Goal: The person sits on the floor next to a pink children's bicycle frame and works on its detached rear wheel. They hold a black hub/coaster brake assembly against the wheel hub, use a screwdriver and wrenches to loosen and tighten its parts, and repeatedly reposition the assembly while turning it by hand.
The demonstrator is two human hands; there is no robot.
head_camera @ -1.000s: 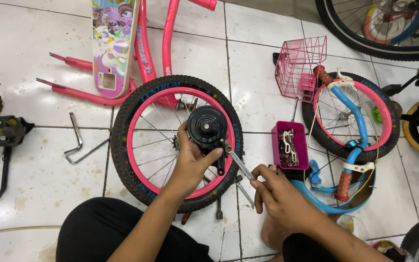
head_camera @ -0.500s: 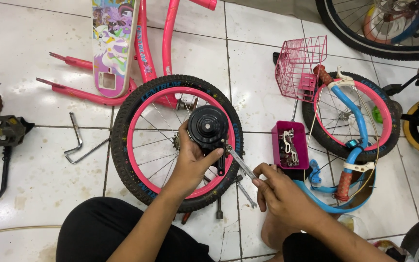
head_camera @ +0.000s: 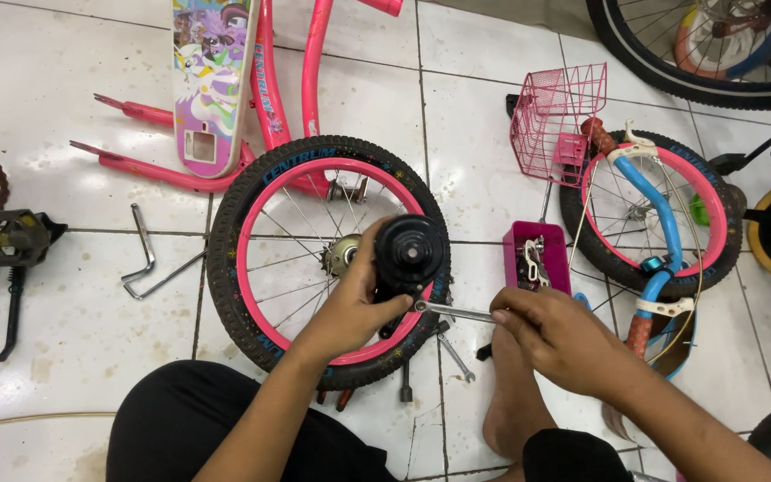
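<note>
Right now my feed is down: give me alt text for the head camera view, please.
The left hand grips a small black training wheel while the right hand holds a silver wrench at its bracket, above a pink-rimmed bicycle wheel lying on the white tiled floor. A pink bicycle frame, pink wire basket and pink parts box lie nearby.

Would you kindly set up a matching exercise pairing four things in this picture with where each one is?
Things:
1. black round part
2. spanner
3. wire basket
4. hex keys

Places:
A. on the tiles left of the pink-rimmed wheel
B. in the left hand
C. in the right hand
D. beside the blue handlebar

Pairs: 1-B, 2-C, 3-D, 4-A
</note>
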